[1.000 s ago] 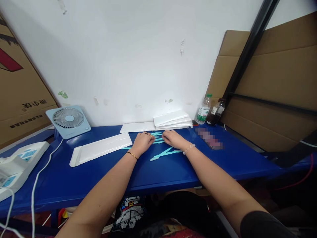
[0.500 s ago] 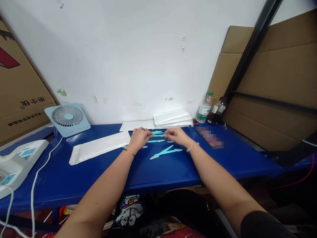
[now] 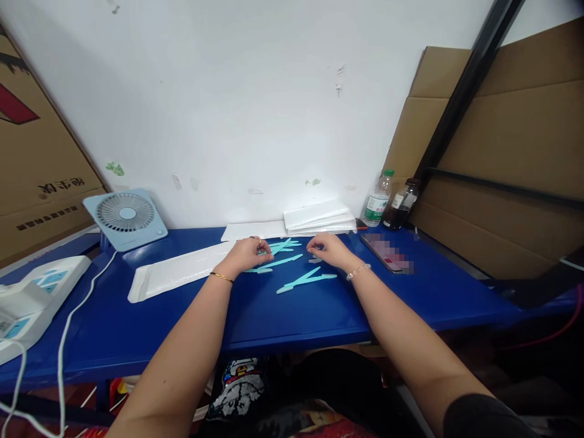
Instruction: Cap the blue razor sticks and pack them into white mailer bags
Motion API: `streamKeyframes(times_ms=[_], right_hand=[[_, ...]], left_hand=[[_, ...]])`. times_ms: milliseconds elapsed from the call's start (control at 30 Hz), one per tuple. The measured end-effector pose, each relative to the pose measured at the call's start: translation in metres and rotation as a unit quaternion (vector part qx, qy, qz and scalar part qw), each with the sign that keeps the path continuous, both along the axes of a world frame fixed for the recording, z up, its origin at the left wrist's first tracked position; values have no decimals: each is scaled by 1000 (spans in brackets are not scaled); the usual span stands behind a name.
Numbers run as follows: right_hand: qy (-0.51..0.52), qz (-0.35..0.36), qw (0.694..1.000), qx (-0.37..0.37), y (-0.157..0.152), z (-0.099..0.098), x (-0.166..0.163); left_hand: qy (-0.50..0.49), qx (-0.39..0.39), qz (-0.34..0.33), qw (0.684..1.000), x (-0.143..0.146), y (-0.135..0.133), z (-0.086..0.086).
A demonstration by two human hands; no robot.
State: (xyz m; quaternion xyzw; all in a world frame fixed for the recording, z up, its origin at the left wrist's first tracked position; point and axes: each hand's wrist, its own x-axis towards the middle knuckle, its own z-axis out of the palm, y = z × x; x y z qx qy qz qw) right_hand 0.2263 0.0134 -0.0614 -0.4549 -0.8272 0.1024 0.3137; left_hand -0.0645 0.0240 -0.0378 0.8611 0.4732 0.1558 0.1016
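Note:
Several slim turquoise plastic sticks, which look like eyebrow razors, lie on the blue table between my hands. My left hand [image 3: 252,253] is closed by the pile, its fingertips on a slanting turquoise eyebrow razor [image 3: 280,246]. Two more eyebrow razors [image 3: 305,280] lie crossed nearer to me. My right hand [image 3: 329,248] hovers right of the pile with thumb and fingers pinched together; anything between them is hidden. Just under those fingertips are small clear plastic pieces [image 3: 314,260]. A white padded envelope [image 3: 173,272] lies left of my left hand, partly behind it.
More white envelopes [image 3: 319,218] are stacked against the wall. A phone [image 3: 387,252], a water bottle [image 3: 376,201] and a dark bottle [image 3: 400,207] stand or lie right. Leftward are a blue fan [image 3: 128,214], a white power strip [image 3: 45,292] and its cable.
My hands have come apart from the razor they both held. The left has moved left and slightly down with the razor; the right has stayed nearly in place.

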Motion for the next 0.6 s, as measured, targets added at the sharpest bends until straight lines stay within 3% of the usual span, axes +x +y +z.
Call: streamKeyframes(times_ms=[100,233,433,600], right_hand=[[24,-15,999,-28,-1,1,4],[52,-18,997,-56,-3,4,7],[72,53,991,-94,-18,6,-21],[10,109,991,-79,-27,7,-48]], left_hand=[[57,-97,-29,993,-18,-3,8],[105,-129,-5,986,-25,-4,10],[63,-87,-54,993,-4,-13,10],[17,-43,-107,993,16,-20,9]])
